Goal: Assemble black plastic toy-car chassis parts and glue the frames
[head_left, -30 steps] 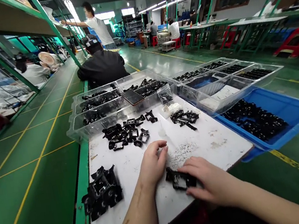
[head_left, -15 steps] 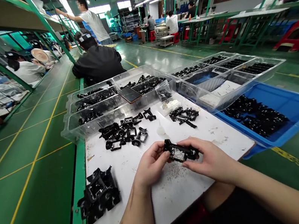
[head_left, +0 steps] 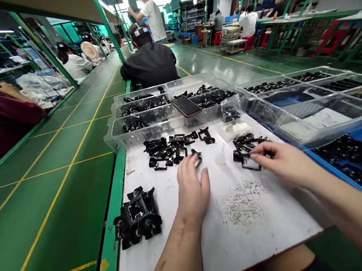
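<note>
My right hand (head_left: 277, 161) pinches the end of a black plastic frame (head_left: 251, 164) by its right side, low over the board at the near edge of the right pile of black parts (head_left: 249, 141). My left hand (head_left: 193, 186) reaches forward with fingers stretched and thumb apart. Its fingertips are at a small black frame (head_left: 198, 158) on the near side of the left pile of black frames (head_left: 160, 148); whether they touch it I cannot tell. A stack of black frames (head_left: 138, 216) stands at the board's left edge.
Clear divided trays (head_left: 115, 139) of black parts line the back, with a phone (head_left: 186, 106) on top. A translucent nozzle-tipped bottle (head_left: 220, 157) stands between the piles. A blue bin (head_left: 343, 129) is at right. A person in black (head_left: 151, 62) sits ahead.
The black frame has left my left hand; my right hand has carried it right and forward to the right pile. My left hand has moved toward the left pile. The view has swung left.
</note>
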{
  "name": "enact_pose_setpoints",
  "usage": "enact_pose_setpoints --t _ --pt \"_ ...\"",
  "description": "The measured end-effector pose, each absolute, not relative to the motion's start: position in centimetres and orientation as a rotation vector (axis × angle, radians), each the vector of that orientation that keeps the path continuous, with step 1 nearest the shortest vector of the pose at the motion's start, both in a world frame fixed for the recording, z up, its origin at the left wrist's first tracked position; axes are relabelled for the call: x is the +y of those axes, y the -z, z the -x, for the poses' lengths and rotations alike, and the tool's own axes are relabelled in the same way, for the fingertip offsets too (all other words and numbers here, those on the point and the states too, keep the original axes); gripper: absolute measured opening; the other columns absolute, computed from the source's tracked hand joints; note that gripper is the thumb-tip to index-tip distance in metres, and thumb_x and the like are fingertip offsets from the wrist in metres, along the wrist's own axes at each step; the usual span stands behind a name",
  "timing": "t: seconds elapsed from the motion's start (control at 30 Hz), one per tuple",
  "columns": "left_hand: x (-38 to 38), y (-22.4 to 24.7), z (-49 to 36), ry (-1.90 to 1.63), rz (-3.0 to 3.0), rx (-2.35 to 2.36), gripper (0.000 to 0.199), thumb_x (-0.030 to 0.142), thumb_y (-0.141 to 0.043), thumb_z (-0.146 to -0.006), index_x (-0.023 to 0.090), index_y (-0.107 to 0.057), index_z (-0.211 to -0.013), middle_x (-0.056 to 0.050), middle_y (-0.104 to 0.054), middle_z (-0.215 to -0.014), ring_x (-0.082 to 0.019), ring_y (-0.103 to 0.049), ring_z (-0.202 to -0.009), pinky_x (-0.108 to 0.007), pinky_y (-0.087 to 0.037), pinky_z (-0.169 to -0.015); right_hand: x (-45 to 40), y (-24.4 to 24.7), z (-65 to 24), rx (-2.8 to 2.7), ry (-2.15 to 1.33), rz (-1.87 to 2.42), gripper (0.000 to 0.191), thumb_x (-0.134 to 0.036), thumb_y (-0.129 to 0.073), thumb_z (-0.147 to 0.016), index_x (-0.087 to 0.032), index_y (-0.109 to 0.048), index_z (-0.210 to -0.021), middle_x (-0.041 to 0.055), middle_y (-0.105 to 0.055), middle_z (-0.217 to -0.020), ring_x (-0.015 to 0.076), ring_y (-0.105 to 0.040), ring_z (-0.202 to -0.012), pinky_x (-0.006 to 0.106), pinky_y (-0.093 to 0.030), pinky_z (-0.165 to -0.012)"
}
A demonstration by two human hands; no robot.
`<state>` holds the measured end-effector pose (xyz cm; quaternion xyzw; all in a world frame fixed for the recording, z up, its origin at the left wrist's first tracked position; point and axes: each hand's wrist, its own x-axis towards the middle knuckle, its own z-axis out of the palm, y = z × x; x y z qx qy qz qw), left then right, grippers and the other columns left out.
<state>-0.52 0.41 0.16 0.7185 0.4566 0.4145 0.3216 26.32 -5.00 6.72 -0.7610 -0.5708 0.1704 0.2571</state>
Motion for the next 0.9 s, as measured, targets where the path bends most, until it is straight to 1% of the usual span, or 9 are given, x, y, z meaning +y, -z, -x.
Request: enact_pose_setpoints --t 0.13,0.27,0.33,0.43,0.53,0.67,0.77,0.83,0.9 --pt "-0.1 0.0 -0.2 -0.908 -2.075 1.131 0.034 0.024 -0.070 -0.097 0.019 -0.067 -0.131 -0.018 -0.070 -0.146 -0.045 -0.051 -0.152 -0.082 -0.017 -0.132 1.6 -10.3 -26.9 -1.686 -0.320 2.032 0.028 -0.047 -0.068 -0.090 -0.022 -0.080 -0.097 0.0078 -0.080 -0.094 0.0240 -0.070 -0.081 0.038 -0.052 -0.074" --pt "-0.1 -0.5 -0.2 -0.883 -2.158 1.131 0.019 0.023 -0.064 -0.103 0.021 -0.070 -0.122 -0.012 -0.076 -0.131 -0.036 -0.065 -0.133 -0.073 -0.033 -0.129 8.3 -11.6 -23.8 -2.030 -0.491 1.913 0.012 -0.034 -0.079 -0.088 -0.024 -0.083 -0.092 -0.0002 -0.079 -0.088 0.0171 -0.069 -0.078 0.033 -0.053 -0.076" --pt "0.3 -0.3 -0.1 -0.887 -2.160 1.175 0.028 0.023 -0.065 -0.103 0.021 -0.068 -0.131 -0.015 -0.071 -0.142 -0.038 -0.061 -0.138 -0.071 -0.038 -0.126 11.0 -11.4 -21.8 -2.176 -0.596 1.868 0.005 -0.028 -0.084 -0.084 -0.023 -0.084 -0.086 -0.0032 -0.074 -0.076 0.0143 -0.066 -0.069 0.032 -0.053 -0.074" --pt "1.1 0.4 -0.1 -0.851 -2.148 1.216 0.049 0.016 -0.077 -0.094 0.020 -0.063 -0.140 -0.018 -0.069 -0.145 -0.046 -0.056 -0.143 -0.080 -0.029 -0.126 13.5 -11.6 -19.6 -2.280 -0.631 1.827 0.003 -0.020 -0.085 -0.081 -0.019 -0.084 -0.083 -0.0051 -0.070 -0.068 0.0112 -0.063 -0.064 0.032 -0.054 -0.077" --pt "1.4 0.8 -0.1 -0.850 -2.115 1.208 0.056 0.008 -0.082 -0.086 0.020 -0.065 -0.138 -0.016 -0.076 -0.132 -0.046 -0.064 -0.130 -0.084 -0.031 -0.122 12.8 -13.8 -19.1 -2.221 -0.498 1.793 0.017 -0.026 -0.080 -0.088 -0.017 -0.084 -0.102 -0.0043 -0.073 -0.080 0.0093 -0.064 -0.071 0.034 -0.054 -0.083" --pt "0.8 -0.3 0.5 -0.982 -2.035 1.160 0.056 0.005 -0.075 -0.093 0.021 -0.059 -0.144 -0.014 -0.069 -0.141 -0.036 -0.064 -0.132 -0.065 -0.050 -0.118 5.6 -17.4 -21.6 -2.001 -0.301 1.637 0.045 -0.045 -0.073 -0.094 -0.019 -0.078 -0.129 -0.0009 -0.075 -0.091 0.0096 -0.064 -0.075 0.031 -0.049 -0.072" --pt "-0.2 -1.7 1.0 -1.152 -1.891 1.030 0.054 0.010 -0.075 -0.097 0.027 -0.057 -0.145 -0.008 -0.066 -0.139 -0.027 -0.068 -0.125 -0.048 -0.059 -0.112 -1.5 -16.2 -25.0 -1.807 -0.436 1.704 0.047 -0.063 -0.071 -0.094 -0.029 -0.079 -0.126 0.0048 -0.079 -0.101 0.0163 -0.070 -0.080 0.031 -0.053 -0.065" --pt "-1.1 -2.9 1.1 -1.247 -1.774 0.893 0.055 0.013 -0.082 -0.093 0.028 -0.060 -0.142 -0.006 -0.068 -0.134 -0.025 -0.069 -0.119 -0.043 -0.061 -0.108 -5.2 -13.2 -26.6 -1.669 -0.676 1.775 0.052 -0.070 -0.075 -0.088 -0.028 -0.080 -0.118 0.0091 -0.080 -0.107 0.0242 -0.075 -0.089 0.036 -0.061 -0.072" --pt "-2.2 -4.4 1.1 -1.274 -1.752 0.787 0.054 0.014 -0.086 -0.091 0.027 -0.062 -0.137 -0.006 -0.069 -0.129 -0.025 -0.070 -0.118 -0.041 -0.061 -0.106 -7.9 -9.7 -26.9 -1.530 -0.883 1.889 0.057 -0.073 -0.073 -0.086 -0.024 -0.077 -0.115 0.0101 -0.080 -0.099 0.0258 -0.073 -0.082 0.040 -0.062 -0.072"
